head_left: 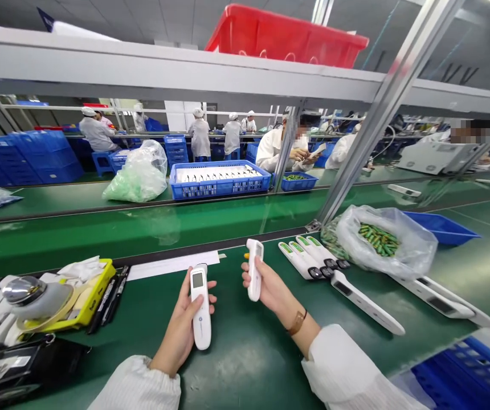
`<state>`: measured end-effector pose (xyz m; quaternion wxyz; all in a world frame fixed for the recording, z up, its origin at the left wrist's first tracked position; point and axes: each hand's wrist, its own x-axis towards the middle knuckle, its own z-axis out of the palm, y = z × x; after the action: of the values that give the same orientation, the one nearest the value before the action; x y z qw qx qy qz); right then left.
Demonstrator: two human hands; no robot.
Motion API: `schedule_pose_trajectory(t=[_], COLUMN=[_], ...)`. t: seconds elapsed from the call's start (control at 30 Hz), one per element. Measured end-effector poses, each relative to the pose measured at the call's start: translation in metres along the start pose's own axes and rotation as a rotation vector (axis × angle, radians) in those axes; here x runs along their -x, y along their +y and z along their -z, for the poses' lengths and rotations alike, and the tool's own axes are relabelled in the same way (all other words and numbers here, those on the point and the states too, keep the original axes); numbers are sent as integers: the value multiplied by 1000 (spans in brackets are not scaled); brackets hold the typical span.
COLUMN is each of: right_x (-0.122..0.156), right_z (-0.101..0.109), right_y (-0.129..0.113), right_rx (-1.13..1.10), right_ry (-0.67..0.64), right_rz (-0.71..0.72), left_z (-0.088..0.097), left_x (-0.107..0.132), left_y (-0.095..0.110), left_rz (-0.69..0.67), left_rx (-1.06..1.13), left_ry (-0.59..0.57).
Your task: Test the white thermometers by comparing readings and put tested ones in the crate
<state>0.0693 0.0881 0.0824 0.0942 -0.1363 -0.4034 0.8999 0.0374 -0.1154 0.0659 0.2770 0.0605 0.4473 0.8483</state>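
My left hand (177, 336) is wrapped round a white handheld thermometer (203, 330), held upright with its small grey screen facing me. A second white thermometer (254, 285) is gripped in my right hand (273, 287), its screen end up and turned slightly sideways. Something small and orange-yellow shows at its left side, too small to name. Just right of that hand lie several white thermometers (298, 262) with green batteries showing in their open backs. Nearer me on the right, another thermometer (368, 304) rests on the green work surface (236, 364).
A plastic bag of green batteries (379, 239) stands at right, beside a blue tray (441, 228). At left are a yellow basket (108, 279), black pens (110, 299) and a dispenser bottle (35, 299). A metal post (356, 148) rises ahead; co-workers sit beyond.
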Motion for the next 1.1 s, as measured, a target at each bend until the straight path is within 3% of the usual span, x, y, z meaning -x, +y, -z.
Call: schedule_pose_trajectory(t=[0.17, 0.47, 0.67, 0.87, 1.1], right_x=[27, 39, 36, 35, 41], right_z=[-13, -17, -17, -16, -22], right_y=[28, 40, 34, 31, 41], right_rx=[209, 423, 244, 184, 362], right_ry=[-210, -128, -35, -43, -167], right_rz=[-93, -205, -291, -361, -244], left_z=[5, 13, 13, 10, 10], left_x=[7, 6, 5, 4, 12], left_y=[1, -4, -6, 0, -4], left_rz=[9, -40, 26, 72, 9], left_rx=[-89, -164, -89, -67, -144], left_ry=[-52, -103, -36, 63, -122])
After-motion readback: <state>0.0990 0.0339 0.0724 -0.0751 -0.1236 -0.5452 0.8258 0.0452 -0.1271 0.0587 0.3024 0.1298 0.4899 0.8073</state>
